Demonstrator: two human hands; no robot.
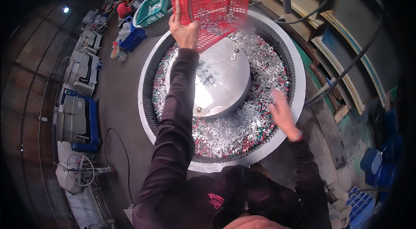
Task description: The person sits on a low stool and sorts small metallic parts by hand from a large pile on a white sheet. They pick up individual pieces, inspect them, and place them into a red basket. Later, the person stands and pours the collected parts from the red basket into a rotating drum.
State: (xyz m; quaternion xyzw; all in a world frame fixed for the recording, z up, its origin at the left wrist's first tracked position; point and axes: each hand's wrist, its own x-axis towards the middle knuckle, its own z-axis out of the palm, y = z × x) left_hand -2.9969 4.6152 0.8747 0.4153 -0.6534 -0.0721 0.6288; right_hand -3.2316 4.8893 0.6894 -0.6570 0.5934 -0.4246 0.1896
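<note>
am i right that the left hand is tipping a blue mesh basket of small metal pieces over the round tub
Not quite: the basket is red, not blue. The head view shows the left hand tipping it, with small metal pieces lying in the round tub.

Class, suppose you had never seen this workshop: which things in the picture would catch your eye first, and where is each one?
First, the red plastic basket at top centre, tipped by the left hand so small silvery metal pieces spill out. Below it, the big round tub fills the middle, its ring packed with silvery pieces and red and green bits around a shiny metal dome. The right hand, blurred, hovers over the tub's right side.
</note>
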